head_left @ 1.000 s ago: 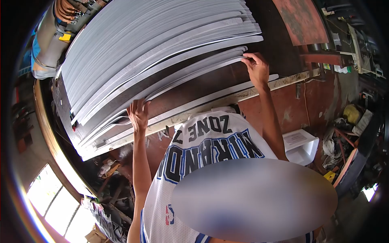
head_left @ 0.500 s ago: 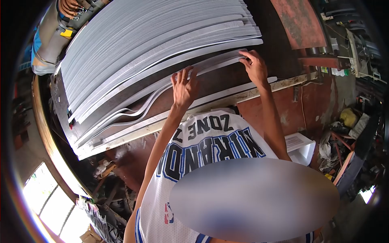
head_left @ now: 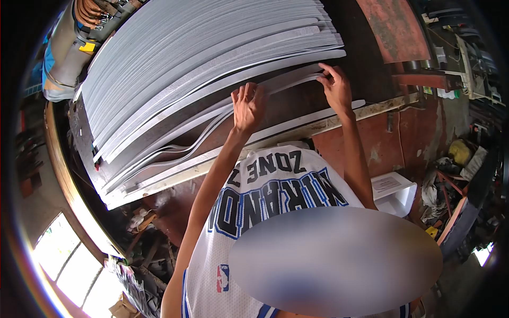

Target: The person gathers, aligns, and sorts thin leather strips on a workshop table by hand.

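Long white strips [head_left: 212, 47] are covering the dark workbench [head_left: 297, 108]. The left hand [head_left: 248, 106] is pressing on them with fingers spread. The right hand [head_left: 335, 87] is pinching one strip end.

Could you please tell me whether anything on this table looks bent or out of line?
Yes. Most of the white strips lie in a neat fan, but the front strip buckles into a wave just left of the left hand, which presses flat on it. The right hand appears to pinch its end.
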The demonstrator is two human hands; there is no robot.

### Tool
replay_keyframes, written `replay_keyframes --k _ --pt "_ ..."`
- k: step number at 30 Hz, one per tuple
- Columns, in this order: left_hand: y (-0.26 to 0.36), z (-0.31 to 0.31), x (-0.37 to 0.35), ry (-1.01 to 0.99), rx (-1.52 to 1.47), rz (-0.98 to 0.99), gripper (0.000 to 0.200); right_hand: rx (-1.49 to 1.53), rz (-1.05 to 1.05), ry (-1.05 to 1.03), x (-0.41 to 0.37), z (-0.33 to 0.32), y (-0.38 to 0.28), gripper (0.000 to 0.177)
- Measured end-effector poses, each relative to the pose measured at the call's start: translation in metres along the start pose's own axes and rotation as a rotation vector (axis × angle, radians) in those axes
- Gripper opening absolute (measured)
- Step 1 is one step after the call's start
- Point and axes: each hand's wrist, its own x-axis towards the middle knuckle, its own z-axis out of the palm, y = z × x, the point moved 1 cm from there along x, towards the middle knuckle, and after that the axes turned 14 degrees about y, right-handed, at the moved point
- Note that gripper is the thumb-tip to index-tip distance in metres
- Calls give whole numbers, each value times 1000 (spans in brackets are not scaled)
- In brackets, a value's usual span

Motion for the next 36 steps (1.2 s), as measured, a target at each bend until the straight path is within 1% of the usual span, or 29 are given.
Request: replay_keyframes --k 5,8,11,13,16,20,22,23,25,26,28,29,31,32,34,36 --pt "4 5 6 17 -45 -20 22 -30 6 10 3 0 6 32" --pt "3 6 8 -36 -47 -39 21 -42 63 -37 7 -2 2 31" --pt "4 8 9 -11 -63 -23 23 23 55 -21 9 0 10 28" --pt "6 9 9 -18 -38 -57 27 66 111 -25 11 0 10 25" --pt "7 6 7 13 10 -70 32 54 68 -12 10 1 9 22" --pt "8 6 6 25 21 -51 33 67 78 -24 7 -5 8 21" --pt "10 5 7 60 47 -37 32 50 146 -58 4 -9 7 20" --pt "10 5 7 58 46 -35 32 50 148 -57 3 -9 7 20" --pt "12 2 9 69 10 -8 22 84 135 -23 1 -9 6 20" --pt "12 3 9 66 8 -5 22 84 138 -19 0 -8 6 20" --pt "9 5 7 -23 -82 -61 19 45 83 42 0 -5 3 26" --pt "8 7 7 -23 -83 -60 19 45 83 43 1 -5 3 26" --pt "6 10 7 -19 -103 -27 18 -6 82 53 2 -5 3 36" --pt "5 11 7 -19 -101 -28 18 -5 82 52 3 -5 3 36" --pt "4 13 8 -33 -115 -27 19 -20 19 -8 6 -4 7 45" --pt "2 12 10 -30 -105 -23 19 -56 -4 -34 7 -2 7 43"
